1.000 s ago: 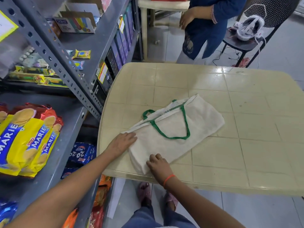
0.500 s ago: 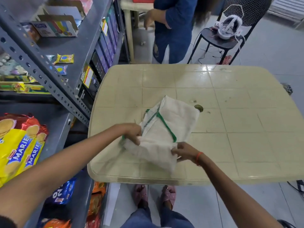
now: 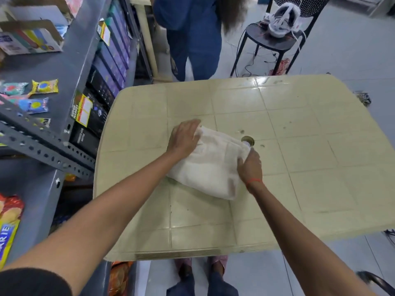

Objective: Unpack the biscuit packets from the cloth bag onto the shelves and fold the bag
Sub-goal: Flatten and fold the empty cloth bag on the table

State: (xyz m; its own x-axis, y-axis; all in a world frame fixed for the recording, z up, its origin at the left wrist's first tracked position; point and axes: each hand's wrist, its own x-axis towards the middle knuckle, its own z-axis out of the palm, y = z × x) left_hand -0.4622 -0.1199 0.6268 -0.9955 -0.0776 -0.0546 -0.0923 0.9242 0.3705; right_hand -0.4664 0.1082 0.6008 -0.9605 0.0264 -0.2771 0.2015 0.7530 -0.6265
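Observation:
The white cloth bag (image 3: pixel 210 165) lies folded into a compact bundle on the beige table (image 3: pixel 299 163), its green handles hidden inside the fold. My left hand (image 3: pixel 183 137) presses flat on the bag's far left corner. My right hand (image 3: pixel 250 165) rests on its right edge, fingers curled over the cloth. Yellow Marie biscuit packets (image 3: pixel 8 227) lie on the grey shelf (image 3: pixel 38 189) at the lower left.
The metal shelf rack (image 3: pixel 49 146) stands close to the table's left side, with small sweet packets (image 3: pixel 43 86) and dark boxes (image 3: pixel 100 97). A person in blue (image 3: pixel 192 39) stands beyond the table, beside a black chair (image 3: pixel 275 41). A round hole (image 3: pixel 248 140) lies in the table's middle.
The bag was folded over once more, which hid the green handles, and it has moved farther onto the table. Both hands went from gripping its edges to pressing it down.

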